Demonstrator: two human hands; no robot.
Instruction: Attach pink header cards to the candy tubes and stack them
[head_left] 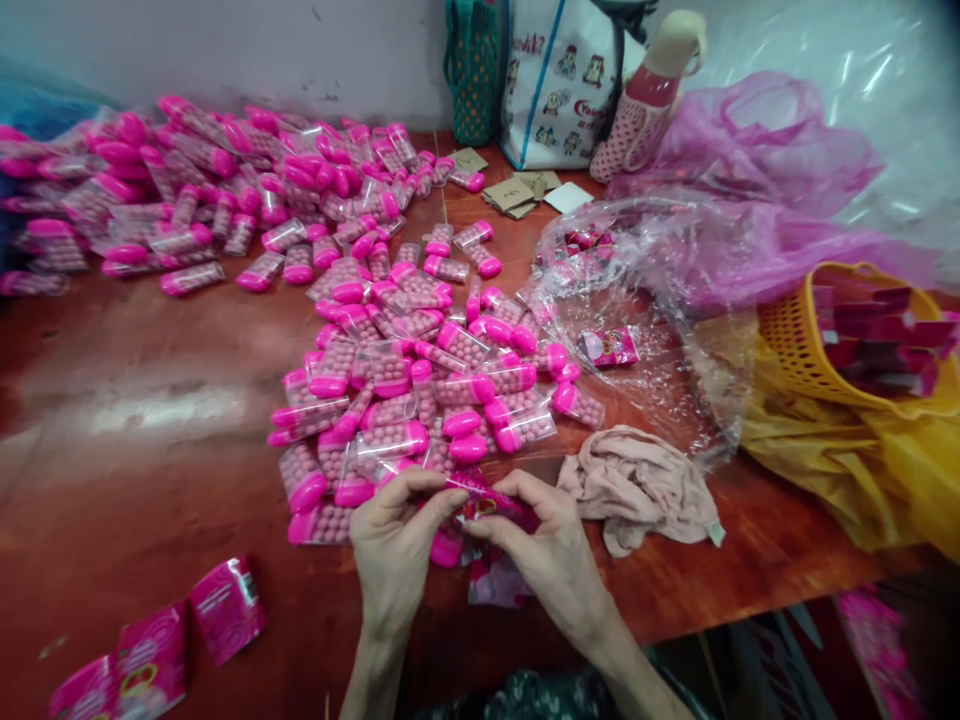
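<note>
The left hand (pixel 401 545) and the right hand (pixel 551 550) both grip a shiny pink wrapper (pixel 487 505), pinching it with thumbs and fingers, one hand at each side. The wrapper is at the near side of the desk (pixel 150 400), just in front of the person. A pink cap (pixel 446 549) pokes out under it, between the hands. Just past the hands is a big heap of clear packs (pixel 431 370) full of small pink balls, with bright pink tops. They lie all ways, many on top of each other. A second, bigger heap (pixel 187 200) of the same kind is on the far left, near the wall (pixel 225 50). At the near left, three flat pink sleeves (pixel 152 655) lie in a slanting row. To the right of the right hand is a crumpled tan cloth (pixel 637 485). Past the cloth is a thin clear bag (pixel 675 365), with a small pink packet (pixel 611 347) by it. A yellow basket (pixel 787 320) on the right holds dark pink bits (pixel 885 345). At the far side stand a green pouch (pixel 471 75), a white bag (pixel 559 85) and a bottle (pixel 652 90), and brown cards (pixel 510 195) lie in front of the white bag.
</note>
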